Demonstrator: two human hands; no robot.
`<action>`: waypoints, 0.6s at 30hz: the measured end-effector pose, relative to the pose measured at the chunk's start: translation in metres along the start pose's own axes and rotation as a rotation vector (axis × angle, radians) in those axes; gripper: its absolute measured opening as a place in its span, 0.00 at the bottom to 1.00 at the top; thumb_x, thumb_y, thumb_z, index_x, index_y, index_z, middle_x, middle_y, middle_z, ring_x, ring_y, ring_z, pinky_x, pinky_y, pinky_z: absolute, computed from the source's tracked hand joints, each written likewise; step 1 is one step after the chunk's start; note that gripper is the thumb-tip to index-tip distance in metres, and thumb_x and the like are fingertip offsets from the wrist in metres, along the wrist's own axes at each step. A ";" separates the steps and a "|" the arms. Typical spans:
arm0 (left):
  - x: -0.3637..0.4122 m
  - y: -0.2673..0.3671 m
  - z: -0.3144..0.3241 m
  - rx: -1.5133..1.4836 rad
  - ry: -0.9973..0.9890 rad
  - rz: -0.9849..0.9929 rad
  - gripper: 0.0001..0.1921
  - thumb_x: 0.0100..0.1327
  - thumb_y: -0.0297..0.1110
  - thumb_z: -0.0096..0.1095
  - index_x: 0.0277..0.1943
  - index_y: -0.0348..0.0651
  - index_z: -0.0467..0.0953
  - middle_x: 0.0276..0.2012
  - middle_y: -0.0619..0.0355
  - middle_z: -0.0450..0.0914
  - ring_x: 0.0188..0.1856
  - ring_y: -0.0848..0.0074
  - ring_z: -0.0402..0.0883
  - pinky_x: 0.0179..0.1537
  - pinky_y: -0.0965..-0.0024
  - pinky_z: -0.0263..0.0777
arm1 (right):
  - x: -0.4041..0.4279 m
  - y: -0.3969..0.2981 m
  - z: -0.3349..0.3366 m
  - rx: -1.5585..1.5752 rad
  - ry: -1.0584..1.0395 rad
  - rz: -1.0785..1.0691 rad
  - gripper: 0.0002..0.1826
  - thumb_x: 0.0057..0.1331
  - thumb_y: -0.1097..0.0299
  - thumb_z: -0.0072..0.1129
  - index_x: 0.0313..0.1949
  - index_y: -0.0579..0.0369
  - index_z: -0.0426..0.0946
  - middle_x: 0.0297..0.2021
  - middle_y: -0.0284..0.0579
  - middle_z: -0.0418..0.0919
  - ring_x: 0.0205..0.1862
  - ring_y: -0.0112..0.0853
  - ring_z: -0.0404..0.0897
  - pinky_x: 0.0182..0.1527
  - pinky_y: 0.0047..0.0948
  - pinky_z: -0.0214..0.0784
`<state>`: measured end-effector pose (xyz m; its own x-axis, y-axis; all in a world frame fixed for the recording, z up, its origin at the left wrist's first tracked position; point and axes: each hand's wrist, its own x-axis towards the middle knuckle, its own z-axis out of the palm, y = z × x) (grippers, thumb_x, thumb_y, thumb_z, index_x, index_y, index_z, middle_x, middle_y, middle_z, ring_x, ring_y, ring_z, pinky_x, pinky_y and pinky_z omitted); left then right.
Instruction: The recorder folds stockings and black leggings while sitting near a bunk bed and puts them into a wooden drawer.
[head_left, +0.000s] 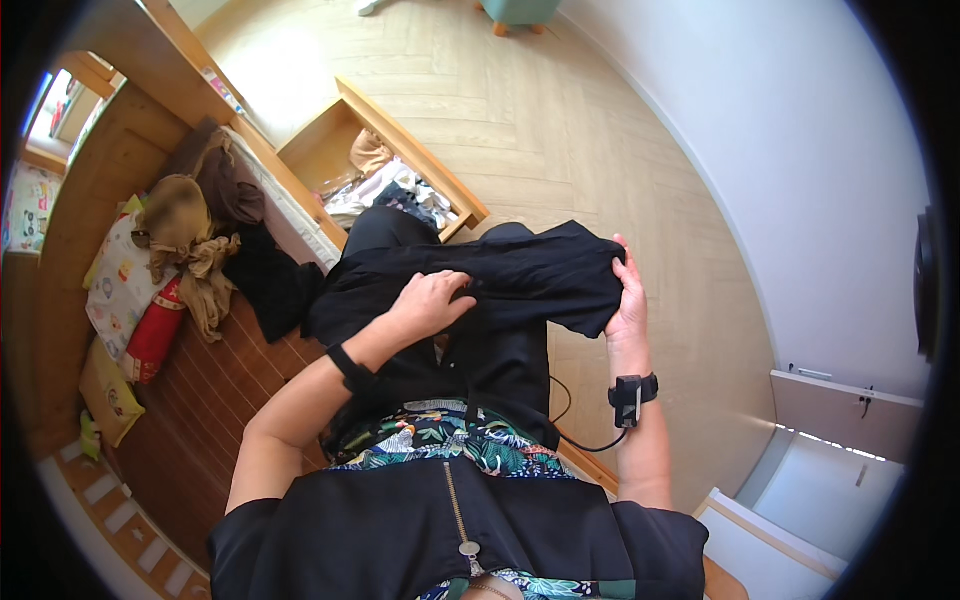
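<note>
A black cloth garment (525, 274) lies stretched across my lap. My right hand (628, 294) grips its far right end, thumb on the cloth and fingers behind it. My left hand (435, 301) rests over the garment's middle, fingers slightly bent; whether they pinch the fabric is unclear. Beyond my knees stands a pulled-out wooden drawer (409, 146) holding white, dark and tan clothes. Left of my lap, a black cloth (274, 281) lies on the brown slatted mat (217, 405), beside tan hosiery-like fabric (208, 281).
Along the left side lie a red cloth (156, 330), a patterned white pillow (120, 285) and a yellow cushion (112, 397). A wooden bed frame (142, 97) rises there. A cable (592, 448) runs from my right wrist device. A white wall (787, 150) stands at right.
</note>
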<state>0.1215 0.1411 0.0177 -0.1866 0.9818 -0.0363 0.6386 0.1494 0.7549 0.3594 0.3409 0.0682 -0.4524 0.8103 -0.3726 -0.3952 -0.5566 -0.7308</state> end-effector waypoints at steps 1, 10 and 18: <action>0.002 0.006 0.002 -0.001 -0.058 -0.064 0.15 0.58 0.42 0.64 0.40 0.38 0.79 0.38 0.52 0.83 0.40 0.59 0.82 0.43 0.58 0.75 | 0.003 0.002 -0.010 -0.027 -0.010 -0.011 0.22 0.68 0.77 0.47 0.62 0.53 0.68 0.53 0.45 0.77 0.54 0.37 0.77 0.58 0.38 0.70; -0.028 0.030 0.014 -0.174 -0.292 0.174 0.20 0.58 0.37 0.64 0.52 0.37 0.74 0.47 0.47 0.80 0.48 0.54 0.80 0.48 0.59 0.74 | 0.024 0.053 -0.004 -1.402 -0.216 -0.464 0.14 0.61 0.75 0.56 0.48 0.58 0.76 0.41 0.49 0.80 0.38 0.39 0.81 0.43 0.32 0.74; -0.037 0.045 0.006 -0.172 -0.339 0.215 0.21 0.57 0.35 0.64 0.53 0.37 0.74 0.46 0.47 0.80 0.46 0.55 0.80 0.47 0.59 0.75 | 0.049 0.084 0.067 -2.093 -1.031 -0.343 0.13 0.59 0.65 0.60 0.44 0.51 0.79 0.44 0.44 0.79 0.49 0.42 0.75 0.52 0.34 0.66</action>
<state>0.1619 0.1121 0.0489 0.2109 0.9758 -0.0572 0.4973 -0.0567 0.8657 0.2502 0.3219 0.0267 -0.9327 0.1073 -0.3444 0.2183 0.9279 -0.3021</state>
